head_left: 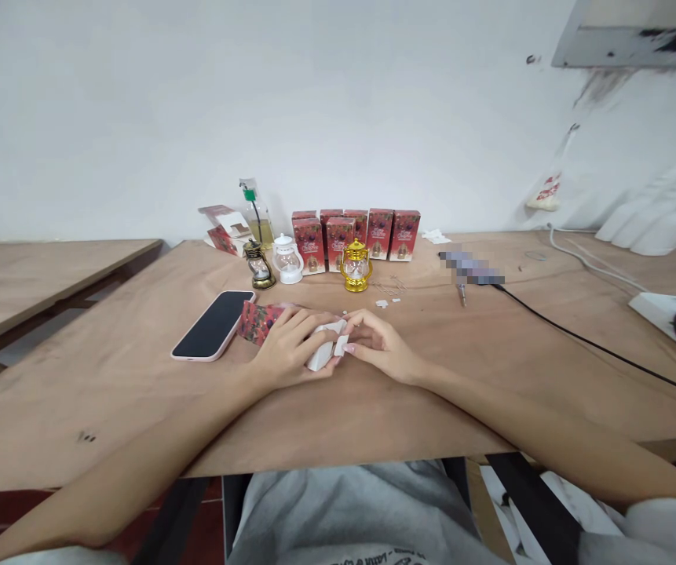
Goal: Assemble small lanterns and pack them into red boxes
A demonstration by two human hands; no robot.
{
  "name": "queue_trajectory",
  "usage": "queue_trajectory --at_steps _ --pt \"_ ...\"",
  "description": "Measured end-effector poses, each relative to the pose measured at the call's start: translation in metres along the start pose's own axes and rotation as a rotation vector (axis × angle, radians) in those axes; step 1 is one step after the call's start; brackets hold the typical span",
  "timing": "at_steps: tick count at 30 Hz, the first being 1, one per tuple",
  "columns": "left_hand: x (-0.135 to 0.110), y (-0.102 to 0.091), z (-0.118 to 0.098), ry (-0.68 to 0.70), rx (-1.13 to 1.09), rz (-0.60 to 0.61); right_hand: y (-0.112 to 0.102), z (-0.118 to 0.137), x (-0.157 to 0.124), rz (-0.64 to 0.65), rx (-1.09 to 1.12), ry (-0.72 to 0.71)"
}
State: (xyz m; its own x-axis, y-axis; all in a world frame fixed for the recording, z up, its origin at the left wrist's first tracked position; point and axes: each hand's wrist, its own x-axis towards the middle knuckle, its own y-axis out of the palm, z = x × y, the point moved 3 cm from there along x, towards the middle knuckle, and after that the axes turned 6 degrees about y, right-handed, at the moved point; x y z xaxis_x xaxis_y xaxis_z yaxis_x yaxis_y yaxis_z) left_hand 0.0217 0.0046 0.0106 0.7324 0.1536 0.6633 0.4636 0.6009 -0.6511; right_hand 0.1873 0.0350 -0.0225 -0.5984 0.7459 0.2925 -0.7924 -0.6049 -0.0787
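Observation:
A red floral-printed cardboard box (257, 322) with a white end (322, 351) lies low over the table, partly hidden by my fingers. My left hand (290, 349) wraps round it from above, thumb underneath. At the box's right end, my right hand (381, 345) pinches a small white flap (341, 345) between thumb and fingertips. Just beyond my hands stand three small lanterns: a gold one (356, 267), a white one (287, 259) and a bronze one (258, 265). A phone (213, 326) with a pink case lies left of the box.
Several upright red boxes (378, 234) stand near the wall, beside a pump bottle (259, 224) and an open box (225, 230). White scraps (381, 304) lie behind my right hand. Farther right are a blurred device (472, 268), its black cable (579, 333) and a small metal piece (462, 293).

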Motion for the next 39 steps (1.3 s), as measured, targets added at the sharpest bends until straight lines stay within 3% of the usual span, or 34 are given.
queue_trajectory --at_steps 14,20,33,36,39 --pt "-0.006 0.006 0.004 0.032 -0.139 -0.020 0.001 -0.007 0.001 -0.111 0.042 0.077" --pt "-0.006 0.005 0.004 0.006 -0.159 -0.029 0.000 -0.005 0.002 -0.127 -0.002 0.073" --pt "-0.002 0.002 -0.005 0.091 -0.164 -0.087 0.003 -0.007 -0.002 -0.146 0.075 0.131" --pt "0.000 -0.001 -0.012 0.121 -0.175 -0.146 0.002 -0.008 -0.001 -0.086 0.076 0.149" --pt "0.003 -0.004 -0.018 0.174 -0.164 -0.213 0.004 -0.006 0.000 0.101 0.145 0.106"
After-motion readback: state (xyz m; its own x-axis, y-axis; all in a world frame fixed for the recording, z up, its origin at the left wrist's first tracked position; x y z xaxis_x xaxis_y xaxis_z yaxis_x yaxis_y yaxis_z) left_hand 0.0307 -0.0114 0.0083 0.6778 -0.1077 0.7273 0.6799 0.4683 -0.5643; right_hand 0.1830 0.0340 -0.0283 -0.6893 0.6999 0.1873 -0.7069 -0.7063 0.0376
